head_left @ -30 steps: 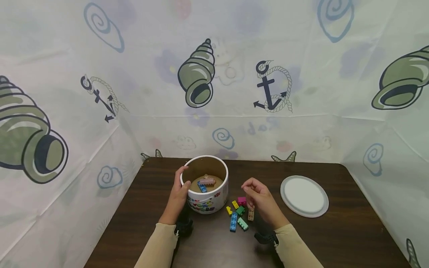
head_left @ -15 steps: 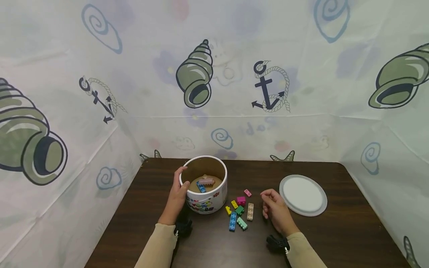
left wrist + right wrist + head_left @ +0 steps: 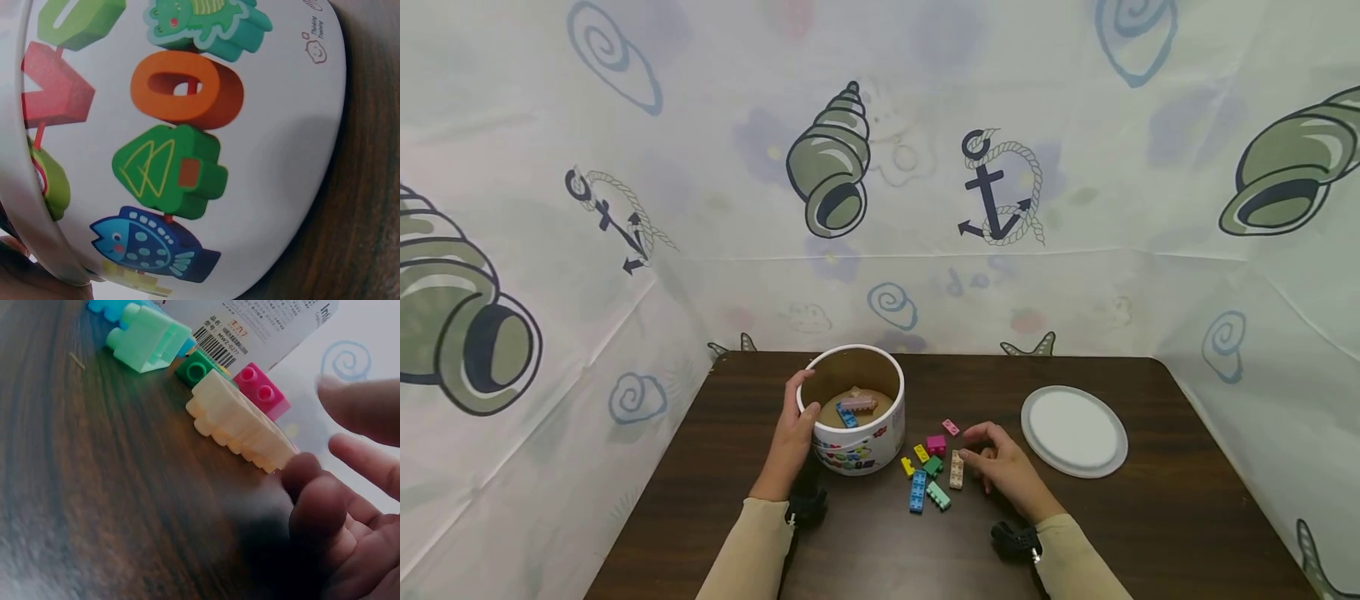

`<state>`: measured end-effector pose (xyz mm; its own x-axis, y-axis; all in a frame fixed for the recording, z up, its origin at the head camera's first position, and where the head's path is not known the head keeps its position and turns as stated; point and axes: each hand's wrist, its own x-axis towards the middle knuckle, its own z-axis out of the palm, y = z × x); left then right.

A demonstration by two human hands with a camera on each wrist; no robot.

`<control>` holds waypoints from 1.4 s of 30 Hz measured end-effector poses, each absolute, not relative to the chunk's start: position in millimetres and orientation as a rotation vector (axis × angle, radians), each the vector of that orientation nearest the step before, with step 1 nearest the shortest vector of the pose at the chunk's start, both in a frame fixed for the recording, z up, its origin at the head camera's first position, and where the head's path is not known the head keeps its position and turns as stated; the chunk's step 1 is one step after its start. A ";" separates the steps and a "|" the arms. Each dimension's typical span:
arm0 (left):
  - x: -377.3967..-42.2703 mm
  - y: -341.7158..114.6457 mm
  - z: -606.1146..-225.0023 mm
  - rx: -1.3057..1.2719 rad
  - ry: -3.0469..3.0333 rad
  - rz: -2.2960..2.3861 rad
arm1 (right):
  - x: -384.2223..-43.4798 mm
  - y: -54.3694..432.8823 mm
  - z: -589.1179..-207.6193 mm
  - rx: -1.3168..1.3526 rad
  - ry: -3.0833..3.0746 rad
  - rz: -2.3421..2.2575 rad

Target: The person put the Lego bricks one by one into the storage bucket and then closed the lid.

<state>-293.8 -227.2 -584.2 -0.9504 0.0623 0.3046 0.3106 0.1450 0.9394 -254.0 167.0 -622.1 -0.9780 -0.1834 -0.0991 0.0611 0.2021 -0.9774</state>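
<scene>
Seashell-printed cloth rises behind a dark wooden bench. The work looks partway along, in my judgement, as bricks are split between tub and bench. A blue brick and a pale pink brick lie inside the white tub, whose rim the left hand grips from its left side. Eight others sit outside, between the two hands: a beige brick nearest the right hand, a small pink brick just ahead of it, and, farther to its left, magenta, green, mint, long blue and two yellow bricks. Right-hand fingers are loose and parted, holding nothing; whether they touch the beige brick, I cannot tell. Beyond that hand, rightward, lies the white lid, off the tub
</scene>
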 end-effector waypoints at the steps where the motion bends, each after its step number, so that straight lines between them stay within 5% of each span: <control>1: -293.7 -226.9 -584.8 -0.365 -2.227 -1.898 | -253.9 167.6 -621.9 -0.134 2.304 -1.835; 12: -293.3 -228.4 -585.9 -0.358 -2.221 -1.883 | -256.9 168.4 -624.5 -0.456 2.368 -1.652; 42: -296.2 -229.2 -586.0 -0.361 -2.230 -1.891 | -258.5 159.7 -620.3 -0.432 2.496 -1.528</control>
